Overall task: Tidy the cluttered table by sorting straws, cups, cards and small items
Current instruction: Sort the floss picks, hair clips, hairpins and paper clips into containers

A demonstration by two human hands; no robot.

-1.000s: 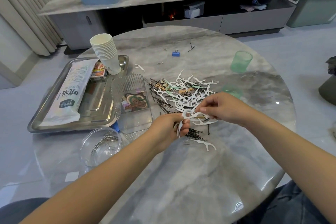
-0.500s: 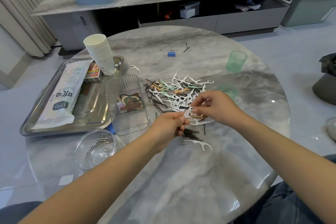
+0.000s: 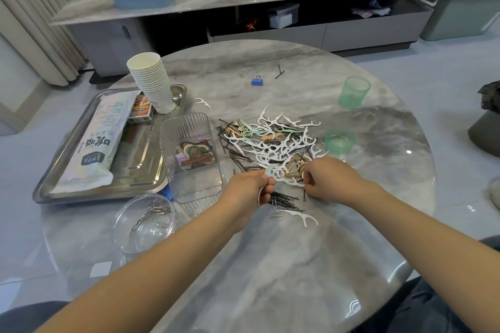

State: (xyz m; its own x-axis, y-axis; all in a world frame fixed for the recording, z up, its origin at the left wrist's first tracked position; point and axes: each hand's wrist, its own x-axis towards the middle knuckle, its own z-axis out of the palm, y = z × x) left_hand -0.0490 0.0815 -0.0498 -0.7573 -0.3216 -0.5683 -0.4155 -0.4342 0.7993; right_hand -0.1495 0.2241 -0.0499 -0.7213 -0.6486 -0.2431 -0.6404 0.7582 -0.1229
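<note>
Left grip (image 3: 253,188): I hold a bunch of white floss picks (image 3: 266,173).
Right grip (image 3: 328,178): pinching another pick at the pile's near edge.
Pile (image 3: 273,143): just beyond both hands.

Near table (image 3: 270,286): bare marble, crossed only by both forearms.
Centre: floss pick pile (image 3: 273,143) and hairpins (image 3: 284,199) block the surface.
Left: metal tray (image 3: 65,192), paper cup stack (image 3: 151,81), clear box (image 3: 194,184) and clear bowl (image 3: 143,222) crowd together.
Right: two green cups (image 3: 354,92), bare marble between them.
Far: open but for a blue binder clip (image 3: 257,81).
</note>
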